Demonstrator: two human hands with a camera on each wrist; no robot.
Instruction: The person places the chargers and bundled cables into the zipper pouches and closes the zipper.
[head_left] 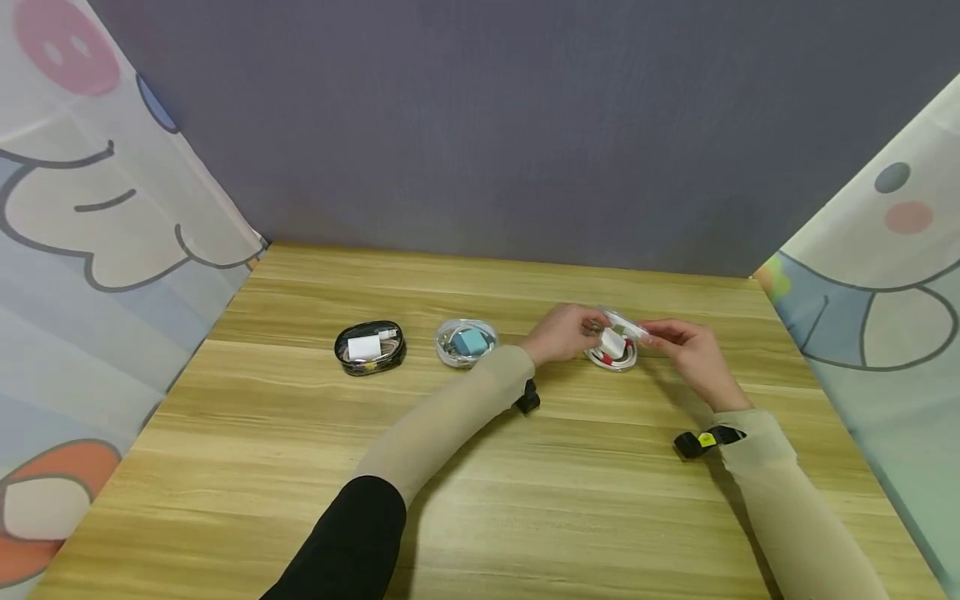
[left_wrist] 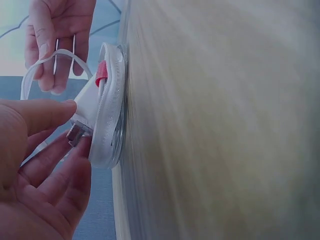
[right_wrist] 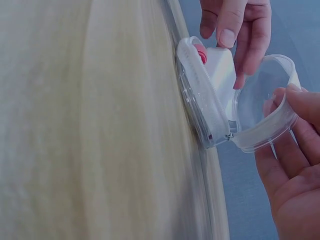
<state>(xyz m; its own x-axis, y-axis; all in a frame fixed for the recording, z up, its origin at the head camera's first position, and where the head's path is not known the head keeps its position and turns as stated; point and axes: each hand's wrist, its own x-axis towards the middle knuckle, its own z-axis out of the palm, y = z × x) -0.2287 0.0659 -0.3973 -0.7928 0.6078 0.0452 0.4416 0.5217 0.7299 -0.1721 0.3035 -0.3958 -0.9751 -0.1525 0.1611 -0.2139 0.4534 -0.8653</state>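
Note:
A round clear zip case with white trim [head_left: 628, 363] stands unzipped on the table, its lid [right_wrist: 265, 135] raised toward my right hand [head_left: 693, 358]. The right thumb and fingers pinch the lid's rim. In the case sit a white charger plug [head_left: 612, 343] and a white cable with a red tie [left_wrist: 101, 72]. My left hand [head_left: 564, 333] reaches in from the left. Its thumb touches or nearly touches the plug, with its fingers spread below. A metal connector [left_wrist: 76, 134] shows by those fingers; whether they grip it is unclear.
Left of my hands lie a clear round case with a light-blue plug [head_left: 468, 342] and a black-trimmed case with a white plug [head_left: 364, 348]. The wood-grain table [head_left: 570, 508] meets a grey panel [head_left: 480, 142] behind. Cartoon-printed sheets [head_left: 892, 308] hang at both sides.

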